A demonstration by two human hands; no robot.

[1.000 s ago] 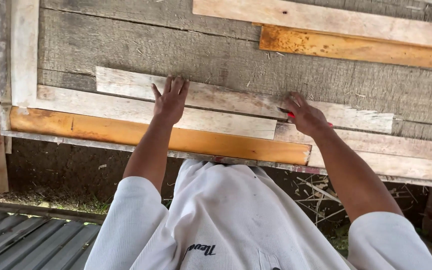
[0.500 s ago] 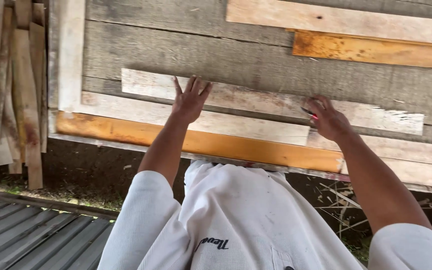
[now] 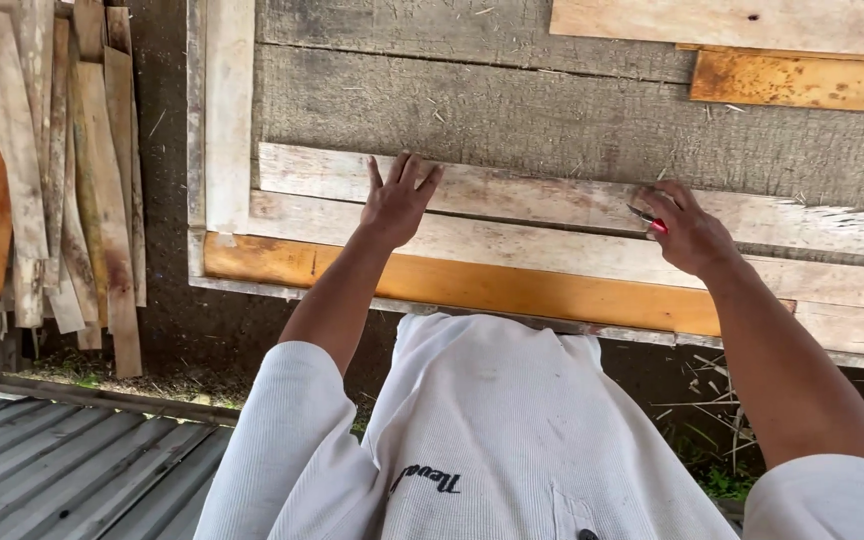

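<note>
My left hand (image 3: 399, 198) lies flat, fingers spread, on a pale weathered plank (image 3: 542, 194) that rests on a grey wooden table (image 3: 512, 110). My right hand (image 3: 690, 230) is farther right on the same plank, closed around a small red marking tool (image 3: 647, 219) whose tip touches the wood. A second pale plank (image 3: 552, 250) lies just below it, and an orange-brown plank (image 3: 492, 287) runs along the table's near edge.
More planks lie at the table's far right: a pale one (image 3: 732, 22) and an orange one (image 3: 802, 82). A pale board (image 3: 229, 110) lies along the left end. Offcuts (image 3: 62, 170) lean at the left. Corrugated metal sheet (image 3: 62, 465) covers the ground lower left.
The view has shifted left, so the table and planks now sit farther right in frame. Both hands stay on the same plank in about the same pose.
</note>
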